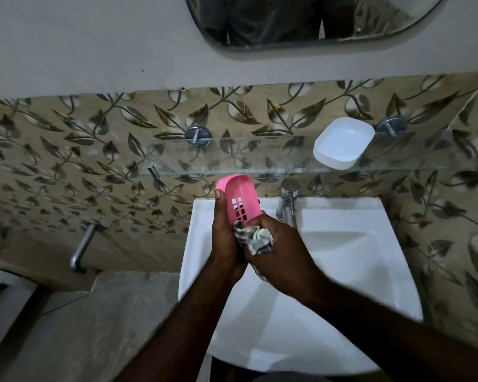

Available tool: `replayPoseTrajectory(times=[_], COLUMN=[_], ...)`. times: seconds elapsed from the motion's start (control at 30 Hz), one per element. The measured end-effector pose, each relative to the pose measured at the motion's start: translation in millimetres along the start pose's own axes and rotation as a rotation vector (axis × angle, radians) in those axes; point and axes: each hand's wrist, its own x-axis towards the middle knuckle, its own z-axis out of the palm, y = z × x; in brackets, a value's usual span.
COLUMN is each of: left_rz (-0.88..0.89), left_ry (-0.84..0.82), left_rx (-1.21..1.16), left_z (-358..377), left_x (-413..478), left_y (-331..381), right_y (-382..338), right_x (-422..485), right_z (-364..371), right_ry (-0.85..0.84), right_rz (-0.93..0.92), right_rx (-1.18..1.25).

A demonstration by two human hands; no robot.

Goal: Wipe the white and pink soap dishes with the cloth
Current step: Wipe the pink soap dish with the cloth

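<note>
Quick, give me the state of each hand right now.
Left hand: closed, gripping the pink soap dish.
Right hand: closed, clutching the bunched cloth against the dish's lower end.

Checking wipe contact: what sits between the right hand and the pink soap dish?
The head view shows the bunched cloth there, gripped in the right hand and touching the pink soap dish.

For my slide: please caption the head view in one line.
Left hand holds the pink dish over the sink, right hand presses the cloth to it; white dish on the shelf.
</note>
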Motion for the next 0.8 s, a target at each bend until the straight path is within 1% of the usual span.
replayPoseTrajectory(times=[0.07,0.1,0.17,0.2,0.23,0.27,0.33,0.37,0.4,0.5,0.53,0.6,0.63,0.7,0.77,0.8], left_rz=[-0.053,-0.076,-0.098,-0.099,-0.094,-0.089,-0.075,-0.069,-0.075,-0.158,-0.182,-0.229,-0.259,-0.316,-0.359,-0.368], left_ry=[-0.003,-0.01,-0.022,-0.017,-0.005,0.003,-0.001,-0.006,-0.011,-0.049,-0.057,-0.064,-0.067,-0.072,-0.05,-0.041], left_rx=[-0.024,-0.041,-0.041,-0.031,-0.019,-0.006,-0.001,-0.016,-0.034,-0.096,-0.126,-0.139,-0.128,-0.101,-0.078,-0.067], left_z=[-3.3,-3.9,-2.2,-0.8,0.4,1.6,3.0,3.4,3.0,0.0,-1.4,-3.2,-3.7,-3.7,-3.2,-2.3], left_x=[0.5,-0.1,-1.9,-2.5,-3.4,-3.6,-2.8,-2.8,-2.8,0.9,2.1,4.6,5.7,6.0,5.8,5.3], left_y=[3.4,4.0,2.3,0.1,-1.4,-2.6,-4.6,-4.4,-2.5,4.6,7.0,11.8,13.7,18.0,19.5,18.6], right_y=[8.8,13.3,19.6,21.9,21.1,16.4,5.3,2.0,-1.5,4.0,8.4,17.3,20.1,22.9,24.9,23.1], right_x=[-3.6,-2.2,1.1,0.6,0.0,-0.9,-0.8,-1.9,-3.6,-8.6,-6.9,1.2,5.1,8.9,6.5,3.4], right_z=[-11.7,-19.6,-32.3,-32.0,-29.0,-24.8,-15.3,-12.1,-10.7,-21.3,-25.7,-32.7,-34.9,-36.5,-35.0,-32.1], right_ry=[-0.026,-0.065,-0.15,-0.147,-0.113,-0.061,-0.045,-0.027,-0.005,-0.008,-0.024,-0.054,-0.061,-0.075,-0.072,-0.053], right_rz=[-0.303,-0.404,-0.454,-0.433,-0.373,-0.249,0.047,0.08,-0.004,-0.386,-0.47,-0.553,-0.565,-0.56,-0.479,-0.402], right_rx=[-0.435,-0.629,-0.851,-0.857,-0.79,-0.647,-0.161,-0.011,-0.04,-0.508,-0.667,-0.905,-0.945,-0.914,-0.819,-0.729])
